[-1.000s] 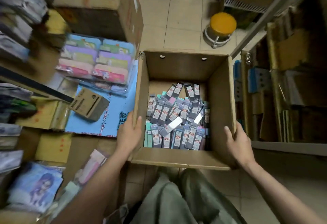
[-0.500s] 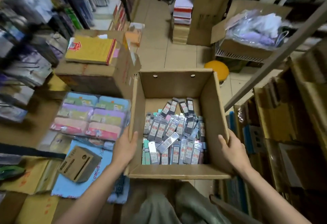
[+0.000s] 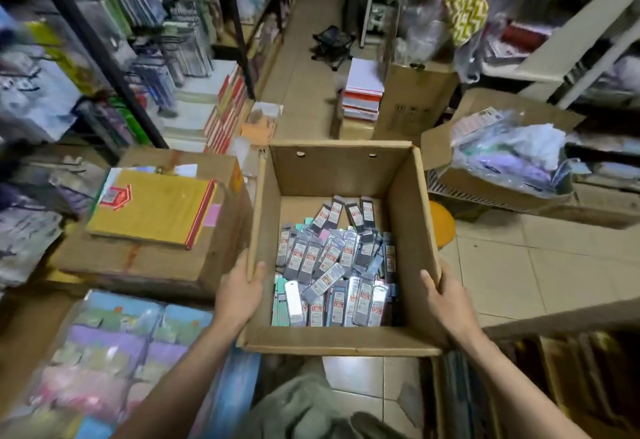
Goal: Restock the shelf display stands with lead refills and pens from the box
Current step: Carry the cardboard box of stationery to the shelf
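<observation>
1. The left hand [image 3: 239, 296] is gripping the left wall of the cardboard box [image 3: 341, 341] near its front corner, thumb hooked over the rim and inside.
2. The right hand [image 3: 446, 296] is clasping the right wall opposite, fingers wrapped outside, so the box is being carried between both hands.
3. Between the hands, the lead refill packs [image 3: 332, 265] are lying loose on the box floor, piled toward the near side; keeping the box level should stop them sliding.
4. Beyond the left hand, a yellow packet [image 3: 152, 210] is sitting on a sealed carton [image 3: 221, 248] just beside the box.
5. Farther ahead, the tiled aisle [image 3: 304, 67] is running between the shelves; that looks like the clearest way forward.
</observation>
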Demonstrator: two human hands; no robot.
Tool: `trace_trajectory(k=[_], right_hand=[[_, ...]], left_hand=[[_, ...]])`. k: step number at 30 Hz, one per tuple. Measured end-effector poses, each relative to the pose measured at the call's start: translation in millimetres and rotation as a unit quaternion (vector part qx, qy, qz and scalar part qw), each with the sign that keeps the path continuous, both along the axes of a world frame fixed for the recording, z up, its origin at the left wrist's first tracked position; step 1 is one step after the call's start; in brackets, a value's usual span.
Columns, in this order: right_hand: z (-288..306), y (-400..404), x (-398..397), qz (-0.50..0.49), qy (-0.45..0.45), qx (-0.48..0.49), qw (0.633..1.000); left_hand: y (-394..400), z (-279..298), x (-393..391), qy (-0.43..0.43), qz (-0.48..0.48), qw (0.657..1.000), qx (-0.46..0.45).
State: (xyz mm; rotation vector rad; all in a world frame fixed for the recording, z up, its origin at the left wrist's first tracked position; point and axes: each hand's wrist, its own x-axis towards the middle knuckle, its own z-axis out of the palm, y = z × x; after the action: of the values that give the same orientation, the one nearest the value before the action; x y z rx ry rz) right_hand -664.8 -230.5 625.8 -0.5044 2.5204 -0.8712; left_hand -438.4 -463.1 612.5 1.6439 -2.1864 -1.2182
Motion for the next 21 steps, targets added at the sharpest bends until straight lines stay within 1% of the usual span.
trace_trajectory(k=[2, 6, 9, 12, 14, 17, 21], right_hand=[[0.2, -34.0, -29.3, -0.018, -0.005, 0.006, 1.0], [4.3, -95.3, -92.9, -0.048, -0.035, -0.017, 0.998], [3.2, -142.2, -146.3, -0.053, -0.037, -0.016, 0.998], [-3.6, -193.3, -209.5, -0.036, -0.026, -0.011, 0.999], [-6.7, -226.4, -251.3, -0.017, -0.011, 0.004, 1.0], [-1.9, -278.6, -308.9, 0.01, -0.007, 0.006, 1.0], [10.4, -351.0, -377.9, 0.053, -0.006, -0.004, 0.999]], left_hand=[[-40.8, 0.5, -35.1, 0.001, -0.01, 1.0, 0.004], [-112.6, 7.5, -108.1, -0.009, -0.029, 1.0, 0.001], [-159.8, 7.3, -163.6, -0.021, -0.037, 0.999, -0.01], [-203.4, 0.6, -220.0, -0.03, -0.022, 0.999, -0.021], [-232.2, -2.3, -256.3, -0.032, -0.007, 0.999, -0.004], [-274.1, -0.3, -306.7, -0.009, 0.029, 0.999, 0.012], [-330.8, 2.6, -357.2, -0.002, 0.063, 0.997, -0.045]])
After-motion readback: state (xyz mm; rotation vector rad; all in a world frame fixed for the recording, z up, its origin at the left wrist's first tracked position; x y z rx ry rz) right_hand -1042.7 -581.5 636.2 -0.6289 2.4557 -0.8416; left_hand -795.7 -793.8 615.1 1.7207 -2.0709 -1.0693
